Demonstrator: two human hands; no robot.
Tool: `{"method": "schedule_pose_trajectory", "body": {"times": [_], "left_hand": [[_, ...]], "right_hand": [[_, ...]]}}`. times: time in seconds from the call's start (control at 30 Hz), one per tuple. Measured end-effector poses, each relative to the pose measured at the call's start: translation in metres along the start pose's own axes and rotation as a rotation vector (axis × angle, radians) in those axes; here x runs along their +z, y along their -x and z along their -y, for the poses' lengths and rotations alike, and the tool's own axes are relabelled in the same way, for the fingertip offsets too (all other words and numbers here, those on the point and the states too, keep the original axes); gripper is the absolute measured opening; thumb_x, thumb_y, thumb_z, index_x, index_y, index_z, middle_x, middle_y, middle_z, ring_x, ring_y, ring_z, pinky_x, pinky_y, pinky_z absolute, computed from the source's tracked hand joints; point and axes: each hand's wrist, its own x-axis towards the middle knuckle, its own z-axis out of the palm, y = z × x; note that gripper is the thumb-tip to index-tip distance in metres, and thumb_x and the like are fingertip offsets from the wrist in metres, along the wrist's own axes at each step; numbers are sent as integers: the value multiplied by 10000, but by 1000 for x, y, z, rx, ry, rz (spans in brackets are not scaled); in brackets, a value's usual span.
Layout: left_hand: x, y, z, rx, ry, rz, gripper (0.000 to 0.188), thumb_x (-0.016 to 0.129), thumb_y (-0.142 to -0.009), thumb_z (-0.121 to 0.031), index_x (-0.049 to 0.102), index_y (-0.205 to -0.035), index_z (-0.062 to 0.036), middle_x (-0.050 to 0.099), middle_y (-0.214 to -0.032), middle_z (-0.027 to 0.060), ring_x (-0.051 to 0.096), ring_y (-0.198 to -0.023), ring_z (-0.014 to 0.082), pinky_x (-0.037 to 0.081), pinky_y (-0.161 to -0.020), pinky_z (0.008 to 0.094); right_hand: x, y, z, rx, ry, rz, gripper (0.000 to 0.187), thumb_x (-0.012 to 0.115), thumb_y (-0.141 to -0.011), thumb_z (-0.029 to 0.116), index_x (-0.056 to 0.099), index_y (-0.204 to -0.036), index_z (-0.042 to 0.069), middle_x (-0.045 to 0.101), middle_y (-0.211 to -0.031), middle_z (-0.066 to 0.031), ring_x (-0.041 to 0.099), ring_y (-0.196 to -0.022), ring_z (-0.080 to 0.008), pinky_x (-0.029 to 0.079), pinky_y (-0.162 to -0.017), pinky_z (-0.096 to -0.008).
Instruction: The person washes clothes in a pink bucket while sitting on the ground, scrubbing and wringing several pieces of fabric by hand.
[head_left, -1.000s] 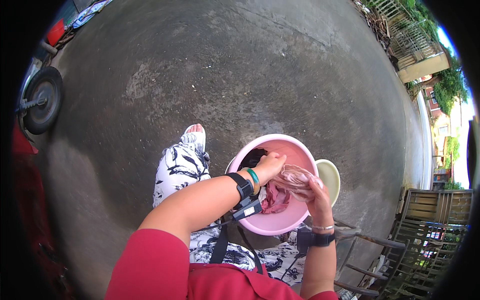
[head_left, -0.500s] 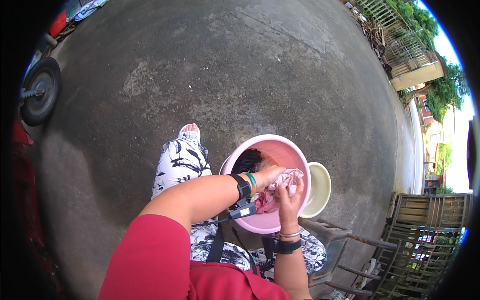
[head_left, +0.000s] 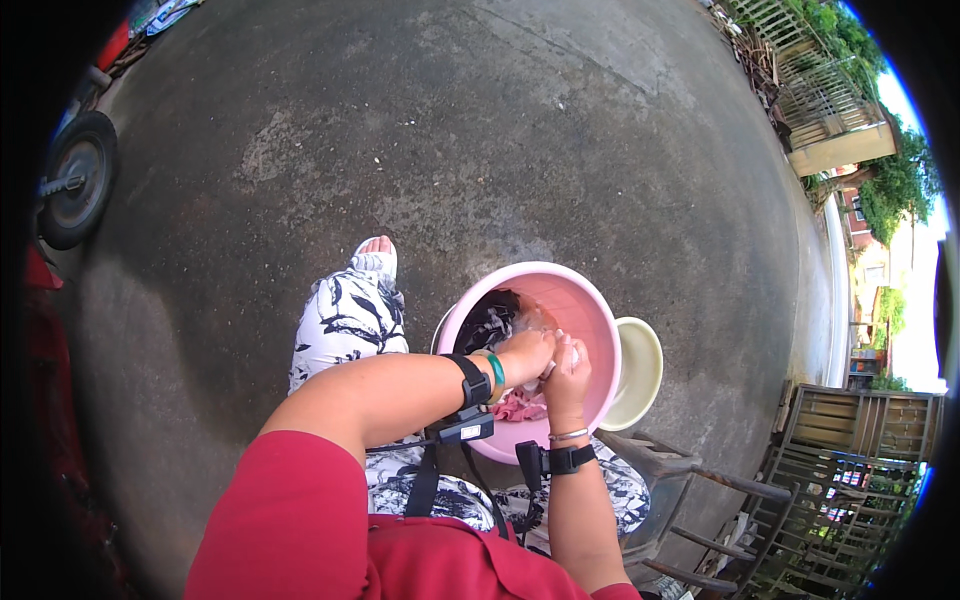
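Note:
Both my hands are over a deep pink tub [head_left: 594, 310], close together. My left hand [head_left: 527, 356] is closed, knuckles up, and my right hand [head_left: 568, 380] is closed beside it. Between them they grip a bunched pale pink cloth [head_left: 574, 356], mostly hidden by the fingers. Inside the tub, dark wet clothes [head_left: 487, 322] lie at the far left, with cloudy water beside them. A deeper pink cloth [head_left: 520, 406] shows below my hands, near the tub's front wall.
A pale green basin [head_left: 640, 372] stands right against the tub. A wooden chair [head_left: 690, 475] is at the lower right. My left foot [head_left: 375, 255] rests on the concrete left of the tub. A wheel [head_left: 78, 180] stands at the far left, and a slatted gate [head_left: 850, 470] at the right.
My hands have moved slightly lower and left and closed tighter together. The pale pink cloth, spread between them before, is now squeezed mostly out of sight.

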Motion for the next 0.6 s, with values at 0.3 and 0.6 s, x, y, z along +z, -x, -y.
{"method": "schedule_pose_trajectory", "body": {"times": [0.3,0.6], "left_hand": [[-15,26,-24,-426,100,153,555,549,-740,-191,382,-1237,-11,327,-1275,279,476,-1084,419,400,-930,404],[-23,31,-24,-362,124,130,414,591,-770,-267,529,-1097,-21,454,-1167,179,494,-1068,320,418,-899,355]], "right_hand": [[-10,-69,-94,257,152,139,287,542,-844,286,611,-940,24,622,-867,-189,615,-770,-275,486,-649,-348],[85,-43,-188,-159,766,670,301,502,-830,84,528,-1128,47,512,-1147,-173,518,-1034,-290,438,-853,-349]]}}
